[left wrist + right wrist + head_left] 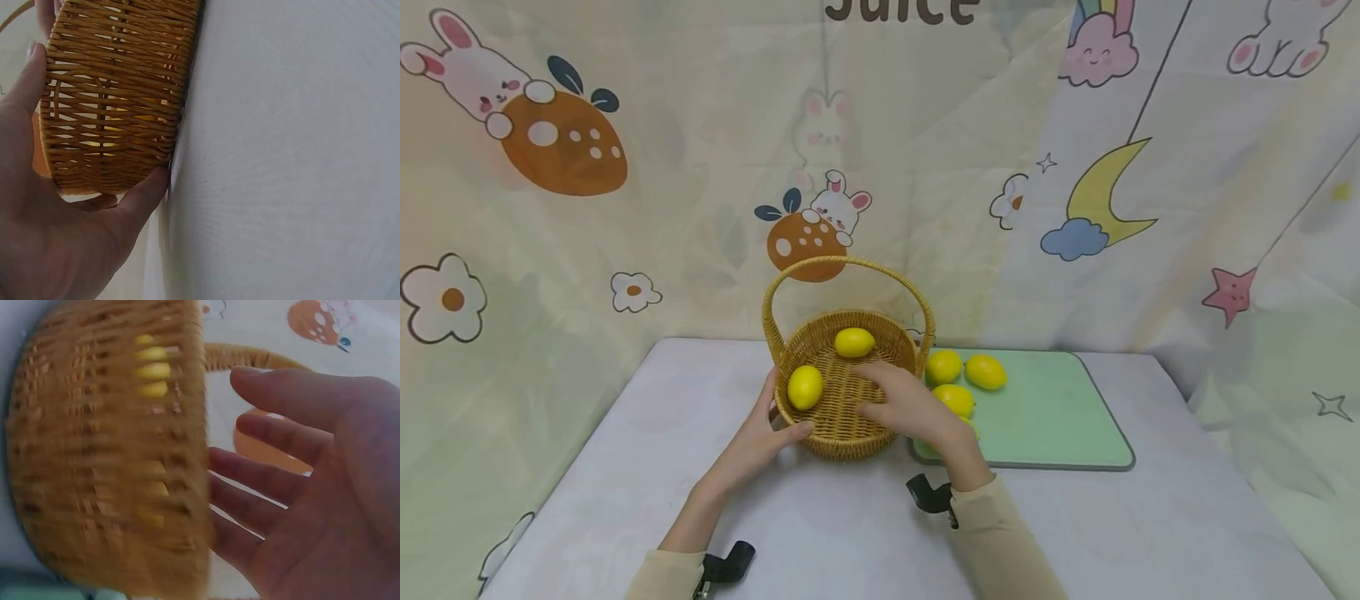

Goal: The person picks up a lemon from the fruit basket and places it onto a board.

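Observation:
A wicker basket (846, 448) with a tall arched handle (850, 262) stands on the table. Inside it lie two lemons, one lemon (805, 388) at the left wall and another lemon (854, 342) toward the back. My left hand (748, 450) holds the basket's left side, thumb at the rim; in the left wrist view its fingers spread along the woven wall (115, 112). Over the basket's right part reaches my right hand (913, 404), its fingers extended and apart with nothing between them. In the right wrist view those fingers (262, 478) come right at the rim.
A green cutting board (1045, 417) lies to the basket's right. On its left end sit several lemons, among them a lemon (986, 372) and a lemon (953, 401) partly behind my right hand. A printed cloth (700, 183) hangs behind the white table (842, 533).

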The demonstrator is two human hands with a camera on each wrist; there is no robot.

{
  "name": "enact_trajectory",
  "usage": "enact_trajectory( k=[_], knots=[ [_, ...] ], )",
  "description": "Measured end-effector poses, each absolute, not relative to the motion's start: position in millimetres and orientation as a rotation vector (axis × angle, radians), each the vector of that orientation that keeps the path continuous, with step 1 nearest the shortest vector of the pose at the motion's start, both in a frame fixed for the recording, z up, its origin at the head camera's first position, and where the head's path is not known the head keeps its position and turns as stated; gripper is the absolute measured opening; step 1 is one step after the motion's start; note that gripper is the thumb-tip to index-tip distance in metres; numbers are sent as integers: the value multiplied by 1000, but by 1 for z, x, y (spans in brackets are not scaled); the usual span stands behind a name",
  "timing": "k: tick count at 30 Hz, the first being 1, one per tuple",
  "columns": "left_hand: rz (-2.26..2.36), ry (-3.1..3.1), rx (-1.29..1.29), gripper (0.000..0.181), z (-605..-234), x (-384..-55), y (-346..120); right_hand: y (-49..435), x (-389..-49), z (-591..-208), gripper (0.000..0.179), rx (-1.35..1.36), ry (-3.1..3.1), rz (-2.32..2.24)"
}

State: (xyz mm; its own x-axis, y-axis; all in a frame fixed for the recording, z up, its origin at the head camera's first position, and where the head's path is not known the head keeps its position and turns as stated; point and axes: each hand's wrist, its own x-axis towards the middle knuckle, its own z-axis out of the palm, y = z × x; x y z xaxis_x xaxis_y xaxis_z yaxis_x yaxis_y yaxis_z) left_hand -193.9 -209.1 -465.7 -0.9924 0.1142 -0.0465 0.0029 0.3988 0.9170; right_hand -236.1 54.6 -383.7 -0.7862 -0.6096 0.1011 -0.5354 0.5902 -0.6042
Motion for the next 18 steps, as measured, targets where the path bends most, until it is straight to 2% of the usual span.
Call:
enact_trajectory(
  k=[18],
  knots=[
    [1690, 2539, 85, 109, -468, -196, -211, -14, -252, -414, 63, -987, 2622, -919]
  ],
)
